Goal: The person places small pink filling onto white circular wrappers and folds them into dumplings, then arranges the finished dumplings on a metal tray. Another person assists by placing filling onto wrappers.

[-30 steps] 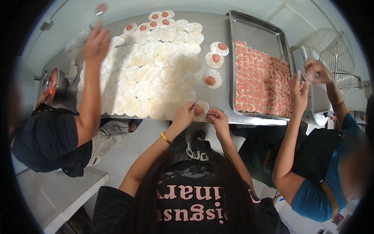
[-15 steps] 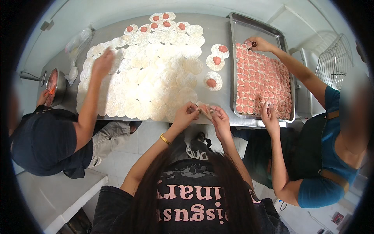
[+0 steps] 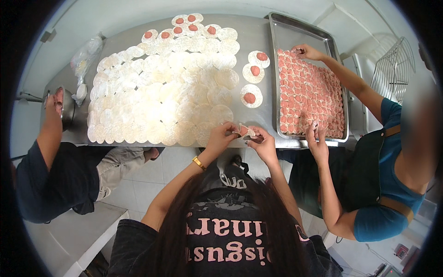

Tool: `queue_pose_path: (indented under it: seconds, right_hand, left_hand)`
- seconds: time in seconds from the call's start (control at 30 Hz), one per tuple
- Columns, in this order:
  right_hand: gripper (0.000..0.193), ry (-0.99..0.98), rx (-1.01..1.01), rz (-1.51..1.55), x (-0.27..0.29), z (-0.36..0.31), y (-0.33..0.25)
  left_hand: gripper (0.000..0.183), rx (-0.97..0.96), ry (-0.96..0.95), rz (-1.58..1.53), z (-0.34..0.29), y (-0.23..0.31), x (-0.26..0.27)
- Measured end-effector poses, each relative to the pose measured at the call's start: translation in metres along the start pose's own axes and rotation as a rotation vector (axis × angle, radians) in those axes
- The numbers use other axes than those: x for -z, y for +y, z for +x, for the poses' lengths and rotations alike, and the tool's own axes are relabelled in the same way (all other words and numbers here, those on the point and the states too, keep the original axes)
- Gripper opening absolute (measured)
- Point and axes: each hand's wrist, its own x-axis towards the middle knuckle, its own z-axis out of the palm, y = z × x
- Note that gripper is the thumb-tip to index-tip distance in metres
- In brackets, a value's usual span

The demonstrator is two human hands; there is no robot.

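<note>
Over the table's near edge I hold a dumpling [image 3: 244,131], a thin pale wrapper around pink meat filling. My left hand [image 3: 223,135] pinches its left side between thumb and fingers. On its right side, my right hand [image 3: 263,142] is closed with fingertips on the wrapper's edge. Left of my hands, overlapping round dough wrappers [image 3: 157,101] cover much of the table. Three separate wrappers with meat on them, one of them a near wrapper [image 3: 251,96], lie beyond my right hand. Along the far side, several wrappers bear meat balls, such as this meat ball [image 3: 193,27].
At right stands a deep metal tray [image 3: 275,106] packed with rows of dumplings [image 3: 309,92]; a co-worker's hands [image 3: 317,138] touch its contents. Another co-worker reaches into a metal bowl [image 3: 69,108] at far left. Nearby lies a plastic bag [image 3: 86,57] on the metal table [image 3: 256,32].
The wrapper in my hands is more gathered around its filling. The left co-worker's arm has moved from above the wrappers to the bowl. The view has shifted slightly.
</note>
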Motion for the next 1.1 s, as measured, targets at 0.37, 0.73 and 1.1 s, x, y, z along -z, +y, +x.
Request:
queue_pose_path:
  seconds: [0.37, 0.73, 1.1]
  right_hand:
    - [0.033, 0.118, 0.144, -0.345, 0.002, 0.003, 0.004]
    - [0.035, 0.140, 0.300, -0.440, 0.011, -0.003, -0.007]
    - [0.029, 0.175, 0.300, -0.455, 0.013, 0.004, -0.010]
  left_hand:
    - [0.029, -0.116, -0.120, 0.090, 0.006, -0.005, -0.016]
    - [0.025, -0.152, -0.253, 0.108, 0.027, -0.012, -0.019]
    - [0.031, -0.150, -0.330, 0.399, 0.041, -0.001, -0.016]
